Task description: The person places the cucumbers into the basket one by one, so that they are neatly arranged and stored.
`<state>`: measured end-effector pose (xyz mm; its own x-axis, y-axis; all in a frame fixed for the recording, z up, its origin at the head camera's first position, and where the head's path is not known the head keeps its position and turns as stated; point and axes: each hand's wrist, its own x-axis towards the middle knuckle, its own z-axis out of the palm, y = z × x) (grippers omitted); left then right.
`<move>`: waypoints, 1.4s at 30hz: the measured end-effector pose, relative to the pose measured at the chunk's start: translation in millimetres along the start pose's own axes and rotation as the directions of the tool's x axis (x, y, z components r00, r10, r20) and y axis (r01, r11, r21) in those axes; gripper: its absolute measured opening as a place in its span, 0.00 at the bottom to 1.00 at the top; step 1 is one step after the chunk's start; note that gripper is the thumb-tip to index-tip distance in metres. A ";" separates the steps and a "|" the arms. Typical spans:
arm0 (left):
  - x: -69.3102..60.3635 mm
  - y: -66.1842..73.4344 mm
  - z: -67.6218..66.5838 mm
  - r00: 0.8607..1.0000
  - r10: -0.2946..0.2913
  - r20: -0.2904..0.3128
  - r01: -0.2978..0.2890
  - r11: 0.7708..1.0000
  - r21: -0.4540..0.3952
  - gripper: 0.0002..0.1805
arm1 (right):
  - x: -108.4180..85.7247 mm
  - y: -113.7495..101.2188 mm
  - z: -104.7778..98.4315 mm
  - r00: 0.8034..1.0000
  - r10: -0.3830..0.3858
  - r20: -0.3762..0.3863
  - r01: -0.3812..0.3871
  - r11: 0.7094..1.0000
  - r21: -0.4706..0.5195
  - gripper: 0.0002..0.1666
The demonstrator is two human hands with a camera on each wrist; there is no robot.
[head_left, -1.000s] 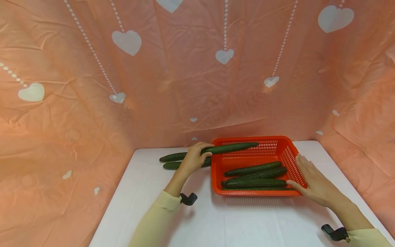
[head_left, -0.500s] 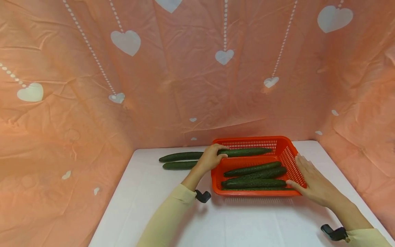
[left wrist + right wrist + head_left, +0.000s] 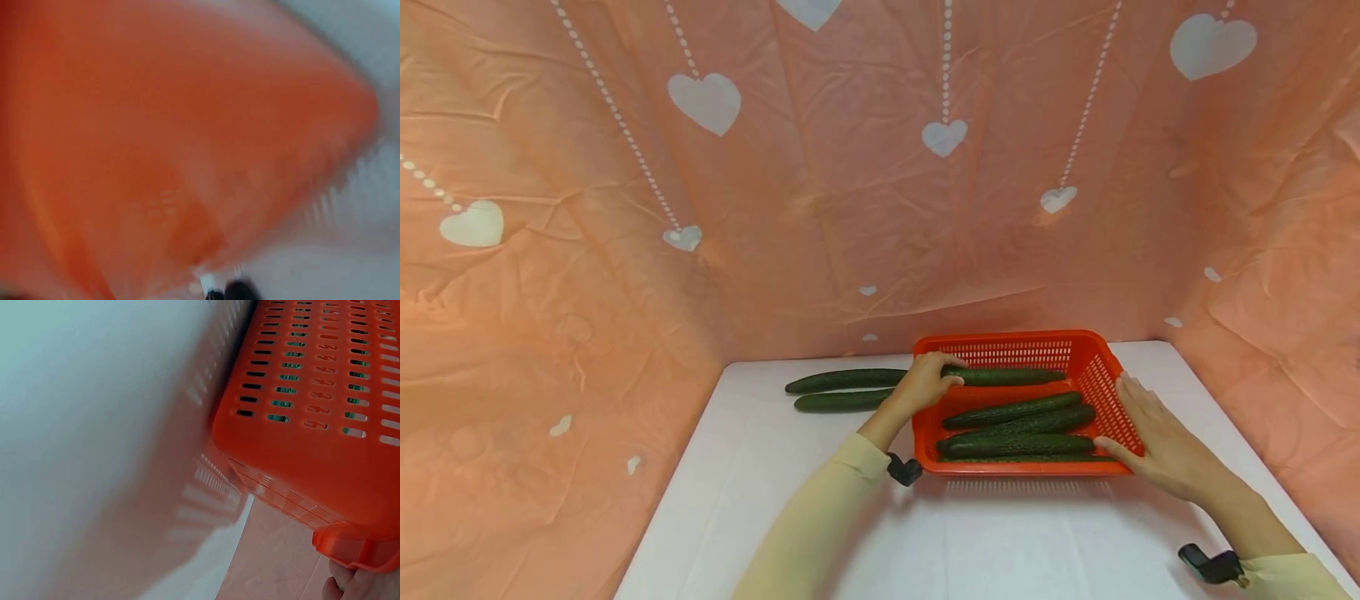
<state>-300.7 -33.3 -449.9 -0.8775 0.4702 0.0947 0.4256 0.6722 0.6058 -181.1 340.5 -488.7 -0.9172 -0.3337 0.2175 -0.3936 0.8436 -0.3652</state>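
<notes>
My left hand (image 3: 925, 381) grips a long dark green cucumber (image 3: 1011, 377) near its left end, over the back left of the red basket (image 3: 1022, 470). Several other cucumbers (image 3: 1026, 444) lie together at the front of the basket. To the left, on the table, are two more cucumbers, a rear one (image 3: 842, 381) and a front one (image 3: 838, 402), their right ends hidden by my left hand. My right hand (image 3: 1165, 446) rests against the basket's right side, fingers straight and thumb at the rim. The left wrist view is a blur of the basket wall (image 3: 156, 112).
A white-covered table (image 3: 760, 475) bears everything. Peach cloth with white hearts (image 3: 880, 208) hangs behind and along both sides, close behind the basket. Slotted basket wall (image 3: 325, 375) fills the upper right of the right wrist view.
My left hand has moved right with the cucumber, which has passed over the basket's left rim and sunk lower inside along the back wall. My right hand has stayed put.
</notes>
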 end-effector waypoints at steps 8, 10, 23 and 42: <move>9.1 -4.5 -8.1 0.998 0.034 0.051 -0.038 0.997 0.063 0.15 | -0.3 -0.5 0.6 1.000 0.003 -0.005 -0.003 1.000 0.003 0.61; 12.1 -6.7 -10.1 0.998 0.036 0.047 -0.039 0.997 0.061 0.15 | -0.6 -0.9 0.5 1.000 0.000 -0.011 0.000 1.000 0.011 0.61; 27.8 -7.3 -13.2 0.997 0.010 0.082 -0.011 1.000 0.020 0.16 | -0.6 0.1 1.6 0.999 -0.024 -0.039 0.025 1.000 0.008 0.60; 28.7 -14.3 -7.8 0.994 0.002 0.108 -0.002 1.000 0.000 0.13 | -0.3 -1.6 0.5 0.999 -0.019 -0.026 0.019 1.000 0.010 0.60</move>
<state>-333.7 -33.9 -449.7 -0.8474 0.5309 0.0099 0.4275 0.6710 0.6058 -180.1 339.0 -488.6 -0.9076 -0.3387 0.2482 -0.4120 0.8327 -0.3699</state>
